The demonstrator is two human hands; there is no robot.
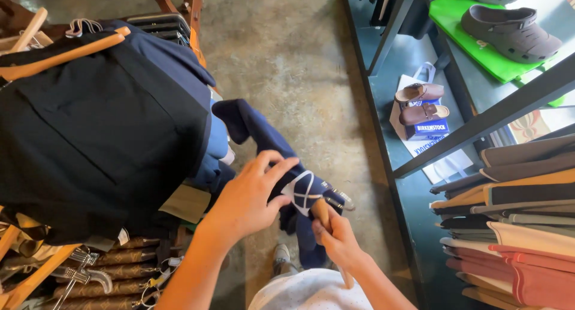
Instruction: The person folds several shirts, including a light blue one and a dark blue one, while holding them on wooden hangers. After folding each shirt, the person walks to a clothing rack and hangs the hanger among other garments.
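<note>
A navy blue garment (263, 133) hangs folded over a wooden clip hanger (323, 213) in front of me. My left hand (248, 196) rests on the fabric near the top, fingers spread and pressing on it. My right hand (338, 238) is closed around the hanger's wooden bar, just below the metal clips (341, 199). A white strap or label shows on the cloth between my hands.
Dark garments on wooden hangers (90, 130) fill a rack at left, with brown trousers on clip hangers (114, 268) below. At right a dark metal shelf (479, 121) holds brown sandals on a box (422, 106), grey clogs (509, 29) and stacked folded cloth (521, 220). Concrete floor lies between.
</note>
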